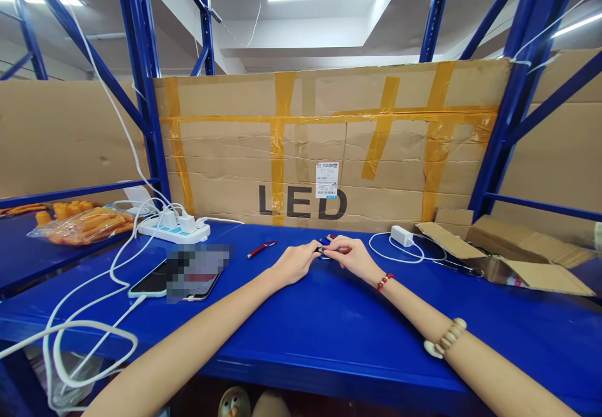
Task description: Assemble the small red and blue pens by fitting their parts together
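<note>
item: small dark object (323, 251), mid-counter toward the back edge, pinched between left hand (295, 263) and right hand (350, 256), fingertips of both closed on it. too small to identify. judged light, rigid, easily dropped; best held at its two ends. nearby: red pen (261, 249), phone (155, 279) toward the left edge.

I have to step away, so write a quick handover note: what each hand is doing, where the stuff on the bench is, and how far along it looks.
Left hand and right hand meet at mid-bench, both pinching one small dark item; too small to identify.
A red pen lies left of the hands on the blue bench; phones and power strip further left.
White charger and open cardboard box sit to the right.
How much is done or left is not visible.
</note>
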The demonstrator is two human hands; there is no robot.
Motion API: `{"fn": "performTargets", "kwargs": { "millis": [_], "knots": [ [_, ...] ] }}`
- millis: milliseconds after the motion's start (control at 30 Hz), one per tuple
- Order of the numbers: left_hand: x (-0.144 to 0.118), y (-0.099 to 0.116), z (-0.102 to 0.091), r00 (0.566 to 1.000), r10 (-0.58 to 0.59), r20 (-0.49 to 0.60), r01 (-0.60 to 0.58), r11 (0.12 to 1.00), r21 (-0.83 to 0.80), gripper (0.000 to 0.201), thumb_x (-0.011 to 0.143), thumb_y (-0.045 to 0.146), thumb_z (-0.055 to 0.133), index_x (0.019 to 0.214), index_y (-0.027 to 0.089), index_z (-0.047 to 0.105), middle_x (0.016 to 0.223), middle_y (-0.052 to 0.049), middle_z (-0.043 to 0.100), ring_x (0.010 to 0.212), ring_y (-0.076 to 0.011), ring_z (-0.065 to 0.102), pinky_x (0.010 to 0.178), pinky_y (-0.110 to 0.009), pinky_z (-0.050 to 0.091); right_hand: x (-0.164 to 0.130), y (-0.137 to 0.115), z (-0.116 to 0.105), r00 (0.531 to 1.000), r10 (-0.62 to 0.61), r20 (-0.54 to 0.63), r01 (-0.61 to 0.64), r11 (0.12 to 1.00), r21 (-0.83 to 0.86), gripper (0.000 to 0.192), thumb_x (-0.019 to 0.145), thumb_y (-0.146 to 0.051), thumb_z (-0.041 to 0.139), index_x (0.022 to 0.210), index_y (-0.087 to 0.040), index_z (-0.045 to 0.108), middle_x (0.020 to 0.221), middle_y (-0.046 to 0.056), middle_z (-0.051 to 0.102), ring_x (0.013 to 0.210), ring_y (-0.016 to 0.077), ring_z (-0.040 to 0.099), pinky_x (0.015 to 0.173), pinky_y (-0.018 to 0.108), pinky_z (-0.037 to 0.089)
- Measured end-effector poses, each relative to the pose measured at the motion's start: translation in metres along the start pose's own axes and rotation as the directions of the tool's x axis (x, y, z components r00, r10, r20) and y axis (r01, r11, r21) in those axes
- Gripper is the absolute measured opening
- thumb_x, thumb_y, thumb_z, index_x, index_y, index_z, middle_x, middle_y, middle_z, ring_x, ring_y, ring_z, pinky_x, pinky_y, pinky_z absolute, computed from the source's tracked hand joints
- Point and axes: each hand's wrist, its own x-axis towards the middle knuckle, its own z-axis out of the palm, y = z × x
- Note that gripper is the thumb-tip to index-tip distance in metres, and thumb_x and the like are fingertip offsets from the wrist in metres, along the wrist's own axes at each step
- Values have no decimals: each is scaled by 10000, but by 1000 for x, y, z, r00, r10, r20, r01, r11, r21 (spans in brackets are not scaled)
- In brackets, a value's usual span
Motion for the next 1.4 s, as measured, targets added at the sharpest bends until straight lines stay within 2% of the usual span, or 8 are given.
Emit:
{"fn": "performTargets", "kwargs": {
  "millis": [267,500,767,933,1133,1400],
  "knots": [
    [0,1,1,998,15,67,-19,998,65,81,901,173,363,981,184,352,943,-22,552,830,-210,550,628,-248,406,-2,0,-1,998,48,33,-47,999,-24,353,574,-462,651,572,-123,550,713,29,529,366,37,412,339,198,308],
    [0,0,0,996,50,71,-53,997,49,84,902,185,367,982,196,343,948,-12,551,851,-200,546,640,-238,408,-3,-2,3,995,94,25,-92,994,-55,357,611,-473,619,568,-141,493,507,-10,505,350,53,391,351,190,275],
    [2,1,1,999,-11,46,10,1000,26,61,912,218,340,966,192,349,887,-18,555,802,-201,556,627,-236,404,-1,-7,4,987,158,4,-158,987,-14,397,620,-527,584,608,-136,521,367,-47,425,335,53,356,364,178,216],
    [2,1,0,999,-26,41,27,1000,-15,101,920,221,315,1017,200,334,860,-11,560,784,-196,561,625,-234,402,-2,-11,4,978,211,-2,-211,977,35,416,613,-551,578,638,-139,531,360,-55,422,328,44,333,365,171,217],
    [1,-3,3,1000,-16,-14,15,998,-63,184,917,225,340,1096,219,298,929,-8,554,844,-190,553,664,-233,412,-2,-9,4,964,266,28,-267,962,61,423,616,-550,576,682,-133,547,373,-64,411,330,37,320,361,164,220],
    [2,-2,2,1000,-2,-27,1,1000,-30,153,907,220,367,1059,224,347,1006,0,531,904,-175,532,706,-225,418,-2,-9,5,955,292,42,-294,955,30,401,615,-530,591,634,-132,548,368,-53,427,328,38,330,362,166,235]
  ]
}}
